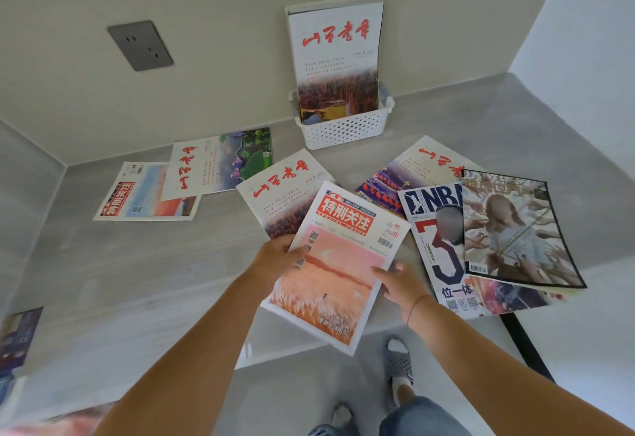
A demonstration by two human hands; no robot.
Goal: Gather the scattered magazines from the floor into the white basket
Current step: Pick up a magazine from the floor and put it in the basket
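Both hands hold one magazine, the pink-cover magazine (pixel 340 263), in the air at frame centre above the grey surface (pixel 137 263). Left hand (pixel 275 257) grips its left edge, thumb on the cover and fingers curled underneath. Right hand (pixel 398 284) holds the right edge with one finger laid on the cover; the other fingers are hidden, so how far they curl is unclear. White basket (pixel 343 129) sits at 12 o'clock from the held magazine, against the wall, with one upright magazine (pixel 335 57) standing in it and leaning back on the wall. Still on the surface: the red-calligraphy magazine (pixel 281 188), partly under the held one at 11 o'clock; the green-landscape magazine (pixel 220 167) and the red-block-title magazine (pixel 144 195) at 10 o'clock, overlapping each other; the lantern-cover magazine (pixel 412 171) at 1 o'clock; the NBA magazine (pixel 436 257) at 3 o'clock, with the dark-bordered magazine (pixel 515 229) lying on top of it. Another magazine (pixel 20 336) is at the frame's left edge, 8 o'clock, blurred. Wall socket (pixel 140 45) is at 11 o'clock, high up. A slippered foot (pixel 398 363) shows at 6 o'clock.
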